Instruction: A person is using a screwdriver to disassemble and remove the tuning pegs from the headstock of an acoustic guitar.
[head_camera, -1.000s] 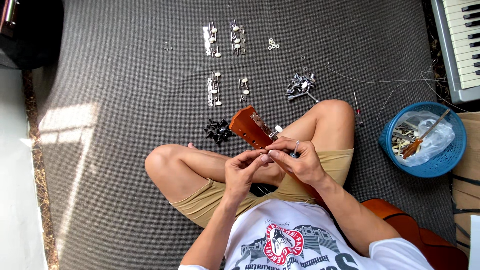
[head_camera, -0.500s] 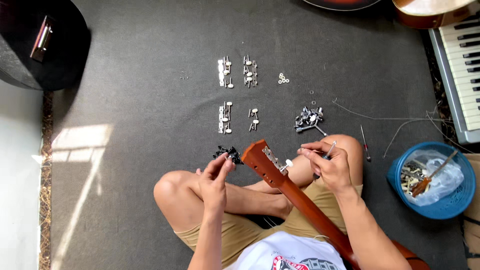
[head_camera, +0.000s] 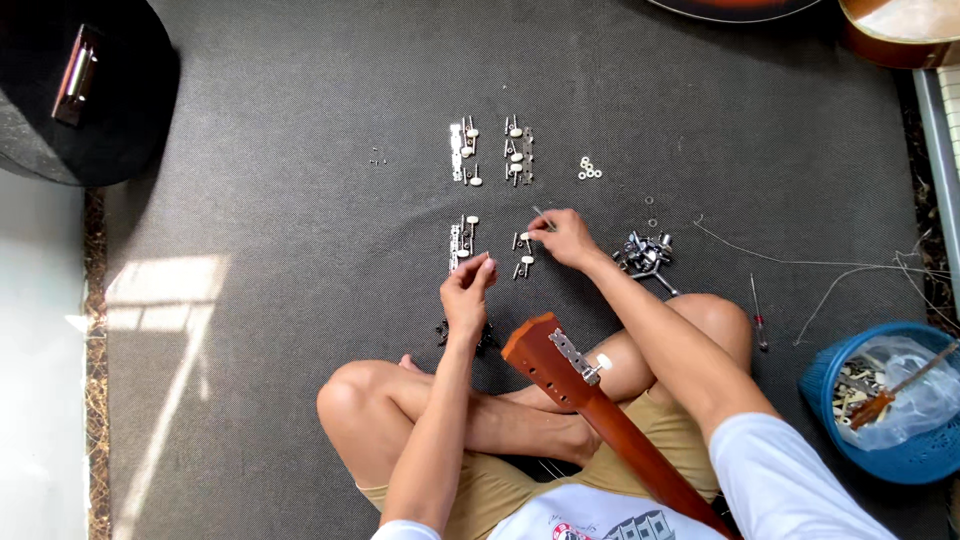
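I sit cross-legged on a dark grey mat with a brown guitar headstock (head_camera: 540, 350) resting on my legs; a metal tuner strip (head_camera: 576, 358) is mounted on its side. My left hand (head_camera: 467, 292) hovers just below a loose tuner strip (head_camera: 457, 243), fingertips pinched together with nothing visible between them. My right hand (head_camera: 566, 237) reaches forward to two small loose tuner pegs (head_camera: 522, 252) and pinches a thin metal tool (head_camera: 538, 212).
Two more tuner sets (head_camera: 490, 150) and small white washers (head_camera: 589, 170) lie farther out. A pile of metal tuners (head_camera: 645, 254), a small screwdriver (head_camera: 758, 318), loose strings (head_camera: 800, 262) and a blue basket (head_camera: 880, 425) lie right. A black round case (head_camera: 80, 100) sits top left.
Both hands have left the headstock and reached forward to the parts on the mat. The view has tilted toward the parts, and the headstock now lies lower in view.
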